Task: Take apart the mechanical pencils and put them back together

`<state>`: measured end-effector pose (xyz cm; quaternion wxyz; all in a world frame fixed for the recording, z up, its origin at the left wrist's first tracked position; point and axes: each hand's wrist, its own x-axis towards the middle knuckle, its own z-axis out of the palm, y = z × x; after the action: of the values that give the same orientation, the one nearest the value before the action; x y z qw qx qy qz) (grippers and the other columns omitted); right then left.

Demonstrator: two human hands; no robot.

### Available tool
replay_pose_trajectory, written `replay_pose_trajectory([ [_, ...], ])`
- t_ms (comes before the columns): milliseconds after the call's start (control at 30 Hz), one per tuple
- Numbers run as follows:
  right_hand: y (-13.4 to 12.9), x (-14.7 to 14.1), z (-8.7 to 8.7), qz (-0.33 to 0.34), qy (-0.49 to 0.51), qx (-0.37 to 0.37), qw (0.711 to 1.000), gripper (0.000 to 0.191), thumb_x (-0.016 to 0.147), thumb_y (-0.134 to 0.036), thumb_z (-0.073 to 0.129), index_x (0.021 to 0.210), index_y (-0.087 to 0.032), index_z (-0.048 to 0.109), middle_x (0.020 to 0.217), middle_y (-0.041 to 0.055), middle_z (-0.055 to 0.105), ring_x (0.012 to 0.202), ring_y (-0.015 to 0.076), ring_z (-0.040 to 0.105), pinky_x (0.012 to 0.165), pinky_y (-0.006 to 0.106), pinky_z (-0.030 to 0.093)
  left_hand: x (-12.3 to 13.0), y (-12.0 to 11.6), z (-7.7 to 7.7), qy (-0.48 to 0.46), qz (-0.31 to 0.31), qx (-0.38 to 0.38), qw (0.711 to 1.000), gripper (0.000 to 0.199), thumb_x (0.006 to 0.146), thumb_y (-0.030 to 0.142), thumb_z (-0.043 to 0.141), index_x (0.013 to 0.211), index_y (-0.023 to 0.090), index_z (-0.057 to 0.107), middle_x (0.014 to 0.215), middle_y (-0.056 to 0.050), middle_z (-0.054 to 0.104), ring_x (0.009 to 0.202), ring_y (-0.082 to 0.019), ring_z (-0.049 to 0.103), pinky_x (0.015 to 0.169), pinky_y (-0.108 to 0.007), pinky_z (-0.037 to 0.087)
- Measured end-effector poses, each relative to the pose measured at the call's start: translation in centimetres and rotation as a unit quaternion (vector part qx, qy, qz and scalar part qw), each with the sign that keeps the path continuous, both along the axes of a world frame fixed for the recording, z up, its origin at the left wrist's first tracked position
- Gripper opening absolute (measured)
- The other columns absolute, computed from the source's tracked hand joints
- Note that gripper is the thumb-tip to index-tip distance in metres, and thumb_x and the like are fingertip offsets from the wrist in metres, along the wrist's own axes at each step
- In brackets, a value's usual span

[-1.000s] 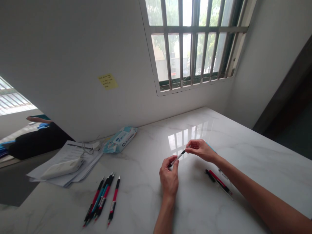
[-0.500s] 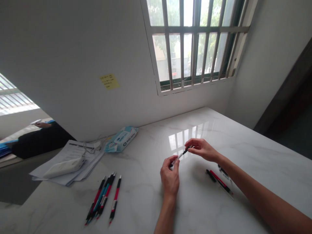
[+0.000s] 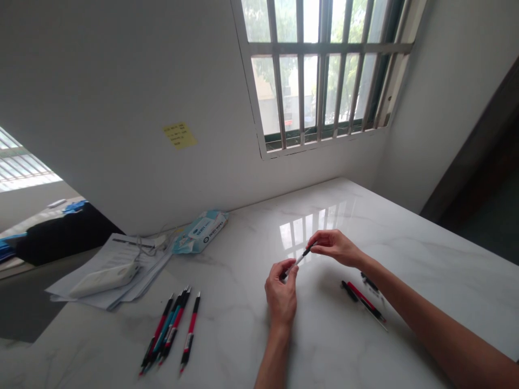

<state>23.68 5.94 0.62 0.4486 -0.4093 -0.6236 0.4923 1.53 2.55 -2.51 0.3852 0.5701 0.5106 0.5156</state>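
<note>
Both hands closed in a light pinch on one slim black-and-white pen (image 3: 299, 261), held level in mid-air above the table, the grip at the centre of the clock. Left hand (image 3: 281, 297): fingers curled, fingertips (image 3: 288, 265) clasping the pen's lower end at 7 o'clock. Right hand (image 3: 334, 247): fingers nearly straight and only slightly parted from the thumb, fingertips (image 3: 312, 246) on the black upper end at 2 o'clock. One pen shared between two hands, with a short length of barrel showing between them.

Around the grip, on a white marble table (image 3: 425, 259): at 4 o'clock, just beside the right forearm, one red-and-black pen (image 3: 363, 301), with a small dark pen part (image 3: 370, 282) close by. At 8 o'clock, a tight bundle of pens (image 3: 166, 329) in red, teal and black, the exact count hidden by overlap, and one separate red-and-black pen (image 3: 190, 332) just beside it. At 9 o'clock, one stack of papers (image 3: 117, 273) under one white power bank (image 3: 103, 280), with one cable (image 3: 148, 247) on top. At 10 o'clock, one blue-and-white packet of wipes (image 3: 200, 232). Farther off, one yellow sticky note (image 3: 180, 135) on the wall at 11 o'clock, and one barred window (image 3: 324, 70) at 12 o'clock.
</note>
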Motion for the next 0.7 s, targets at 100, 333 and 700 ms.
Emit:
replay_pose_trajectory([
  [100,-0.2,-0.1,0.2,-0.026,-0.054,0.008,0.998,0.039,0.082,-0.056,0.08,0.092,-0.019,0.076,0.086,0.0058,0.077,0.082,0.0216,0.071,0.076,0.033,0.054,0.0,0.0,0.0,0.003,0.004,0.006,1.0,0.02,0.087,0.037,0.072,0.098,0.022,0.08,0.099,-0.007,0.076,0.093,-0.023,0.071,0.083,-0.033,0.052],
  [333,-0.6,-0.2,0.6,-0.099,-0.195,0.06,0.974,0.042,0.089,-0.059,0.073,0.073,-0.02,0.072,0.058,-0.0011,0.062,0.055,0.0139,0.054,0.056,0.028,0.04,-0.1,-0.1,0.1,0.024,0.002,0.013,1.0,0.02,0.088,0.037,0.071,0.099,0.023,0.08,0.1,-0.007,0.075,0.092,-0.022,0.069,0.079,-0.032,0.05],
  [700,-0.8,0.2,1.4,-0.022,-0.137,0.075,0.987,0.024,0.093,-0.044,0.071,0.098,-0.021,0.076,0.09,0.0055,0.077,0.081,0.0202,0.071,0.079,0.035,0.056,-0.1,0.0,0.1,0.006,0.011,0.008,1.0,0.022,0.087,0.037,0.072,0.099,0.021,0.08,0.101,-0.008,0.076,0.092,-0.023,0.07,0.081,-0.032,0.052],
])
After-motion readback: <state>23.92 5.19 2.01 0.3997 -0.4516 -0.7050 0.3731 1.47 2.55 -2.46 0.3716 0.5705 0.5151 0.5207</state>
